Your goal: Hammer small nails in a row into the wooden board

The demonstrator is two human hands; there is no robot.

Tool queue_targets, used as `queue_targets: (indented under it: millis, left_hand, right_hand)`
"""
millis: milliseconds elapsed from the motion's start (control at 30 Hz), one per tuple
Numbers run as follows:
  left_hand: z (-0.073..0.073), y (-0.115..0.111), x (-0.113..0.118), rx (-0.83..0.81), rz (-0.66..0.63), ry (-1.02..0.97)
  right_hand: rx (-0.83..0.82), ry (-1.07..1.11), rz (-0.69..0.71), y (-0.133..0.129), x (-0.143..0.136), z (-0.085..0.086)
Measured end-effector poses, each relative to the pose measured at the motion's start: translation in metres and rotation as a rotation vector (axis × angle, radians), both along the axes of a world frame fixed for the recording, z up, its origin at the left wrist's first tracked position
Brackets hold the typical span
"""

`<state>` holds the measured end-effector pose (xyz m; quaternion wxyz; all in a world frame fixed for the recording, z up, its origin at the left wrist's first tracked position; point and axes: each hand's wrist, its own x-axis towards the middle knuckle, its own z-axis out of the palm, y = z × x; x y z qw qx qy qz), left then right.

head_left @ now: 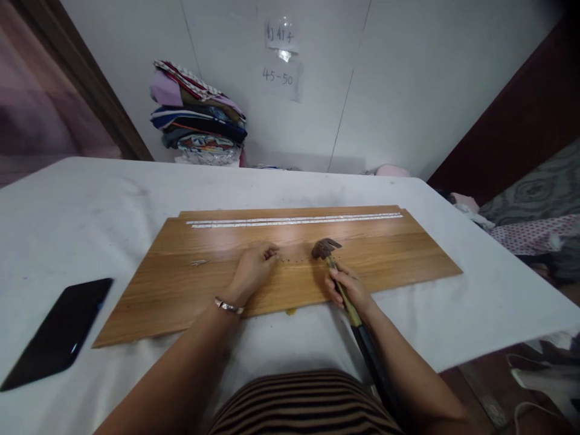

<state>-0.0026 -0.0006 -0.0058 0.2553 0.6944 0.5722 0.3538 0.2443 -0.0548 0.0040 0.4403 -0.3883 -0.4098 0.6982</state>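
A wooden board (389,254) lies on the white table (81,211). My right hand (348,289) grips the handle of a claw hammer (326,248), whose rusty head rests low over the board. My left hand (254,269) rests on the board with its fingertips pinched together at the left end of a short row of small nails (296,261) driven into the wood. Whether a nail sits between the fingers is too small to tell. A few loose nails (199,263) lie on the board to the left.
Two silvery strips (294,220) run along the board's far edge. A dark phone (61,329) lies on the table at the left. Folded fabrics (199,115) are stacked against the back wall, under paper labels (281,75). More cloth lies at the right.
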Motion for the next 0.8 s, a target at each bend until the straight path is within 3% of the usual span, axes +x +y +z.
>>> queue_targets:
  millis: [233, 800]
  left_hand:
    - [0.0013, -0.0005, 0.0003, -0.026, 0.004, -0.008]
    - [0.0045, 0.0002, 0.0018, 0.003, -0.005, -0.030]
  right_hand:
    - [0.010, 0.072, 0.003, -0.0023, 0.0023, 0.0016]
    - [0.013, 0.013, 0.025, -0.0022, -0.0005, 0.0035]
